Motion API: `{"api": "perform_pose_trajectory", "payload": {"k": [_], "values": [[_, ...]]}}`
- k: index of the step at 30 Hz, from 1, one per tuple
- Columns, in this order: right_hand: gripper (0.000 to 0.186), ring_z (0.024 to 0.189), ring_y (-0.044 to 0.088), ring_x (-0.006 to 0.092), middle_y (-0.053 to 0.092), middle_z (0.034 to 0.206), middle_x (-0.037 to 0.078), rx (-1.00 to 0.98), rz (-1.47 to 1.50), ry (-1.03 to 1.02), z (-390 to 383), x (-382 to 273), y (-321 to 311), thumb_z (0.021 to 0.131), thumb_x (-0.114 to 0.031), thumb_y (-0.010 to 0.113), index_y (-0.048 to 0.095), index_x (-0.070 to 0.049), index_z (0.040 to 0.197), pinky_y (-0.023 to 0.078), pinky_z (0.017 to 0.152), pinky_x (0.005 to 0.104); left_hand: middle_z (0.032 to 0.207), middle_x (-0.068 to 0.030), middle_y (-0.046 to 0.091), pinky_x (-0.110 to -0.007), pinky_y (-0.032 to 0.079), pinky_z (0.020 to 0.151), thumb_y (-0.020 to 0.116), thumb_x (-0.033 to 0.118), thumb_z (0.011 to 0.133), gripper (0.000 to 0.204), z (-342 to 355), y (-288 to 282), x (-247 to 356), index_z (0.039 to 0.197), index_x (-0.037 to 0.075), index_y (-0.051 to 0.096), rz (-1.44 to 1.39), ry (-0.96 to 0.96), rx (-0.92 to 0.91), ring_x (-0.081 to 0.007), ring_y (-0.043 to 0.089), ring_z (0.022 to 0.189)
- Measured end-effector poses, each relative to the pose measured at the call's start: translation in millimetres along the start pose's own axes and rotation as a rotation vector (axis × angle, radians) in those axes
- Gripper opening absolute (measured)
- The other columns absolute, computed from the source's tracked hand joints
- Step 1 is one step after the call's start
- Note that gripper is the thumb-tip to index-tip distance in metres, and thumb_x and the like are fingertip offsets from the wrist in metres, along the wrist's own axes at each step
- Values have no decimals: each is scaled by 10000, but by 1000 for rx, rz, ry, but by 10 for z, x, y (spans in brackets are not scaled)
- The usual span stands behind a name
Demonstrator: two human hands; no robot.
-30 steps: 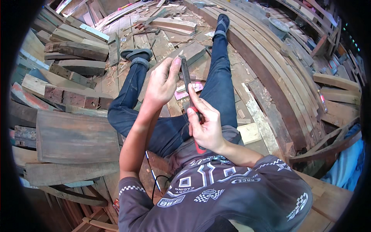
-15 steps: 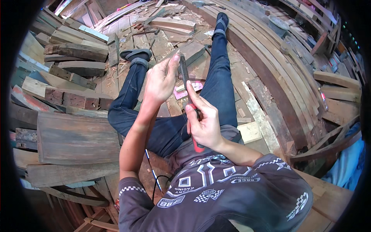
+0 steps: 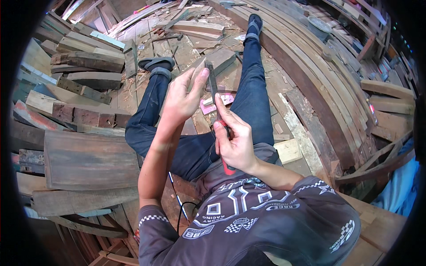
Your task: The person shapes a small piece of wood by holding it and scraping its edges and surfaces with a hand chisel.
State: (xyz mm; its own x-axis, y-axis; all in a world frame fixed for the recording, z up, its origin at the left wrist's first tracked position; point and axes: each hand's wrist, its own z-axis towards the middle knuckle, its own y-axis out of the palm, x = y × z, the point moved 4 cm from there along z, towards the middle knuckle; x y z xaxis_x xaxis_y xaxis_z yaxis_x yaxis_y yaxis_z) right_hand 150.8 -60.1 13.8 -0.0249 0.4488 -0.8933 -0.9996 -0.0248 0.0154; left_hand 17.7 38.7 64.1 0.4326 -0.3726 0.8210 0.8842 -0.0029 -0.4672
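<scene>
A chisel point(image 3: 213, 82) with a dark flat blade and a red and black handle stands out in front of my body, its tip pointing away from me. My right hand point(image 3: 235, 142) is closed round the handle, with the index finger stretched along the blade. Beside the blade's far end is my left hand point(image 3: 182, 95), thumb raised close to the edge and apart from the fingers. Whether the thumb touches the steel cannot be made out. Below the blade, a pink piece point(image 3: 217, 104) with a pale block on it lies between my legs.
A thick grey wood block point(image 3: 219, 60) lies on the plank floor beyond my hands, among shavings. Stacked offcuts point(image 3: 88, 113) fill the left side. Long curved-looking boards point(image 3: 306, 75) run along the right, with a bucket point(image 3: 319, 27) behind them. Blue cloth point(image 3: 399, 186) hangs at far right.
My left thumb has shifted slightly down from the chisel's tip, and the left fingers have opened a little. The right hand keeps its grip on the chisel in nearly the same place.
</scene>
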Motion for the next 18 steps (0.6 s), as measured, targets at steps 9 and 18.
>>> {"api": "perform_pose_trajectory", "payload": {"k": [9,18], "values": [[495,1006,642,252,617,1189,277,15,49,110,-8,71,-54,898,24,516,454,56,1388,479,879,310,848,-230,661,-350,490,728,610,302,951,383,23,88,-113,1002,-77,622,133,76,69,-194,628,773],[499,609,492,46,602,1104,148,-14,137,104,-72,30,-15,943,23,487,419,-6,1436,441,531,201,727,19,505,-240,388,574,561,301,996,315,-13,64,-60,959,-10,602,-15,92,32,-52,436,652]]}}
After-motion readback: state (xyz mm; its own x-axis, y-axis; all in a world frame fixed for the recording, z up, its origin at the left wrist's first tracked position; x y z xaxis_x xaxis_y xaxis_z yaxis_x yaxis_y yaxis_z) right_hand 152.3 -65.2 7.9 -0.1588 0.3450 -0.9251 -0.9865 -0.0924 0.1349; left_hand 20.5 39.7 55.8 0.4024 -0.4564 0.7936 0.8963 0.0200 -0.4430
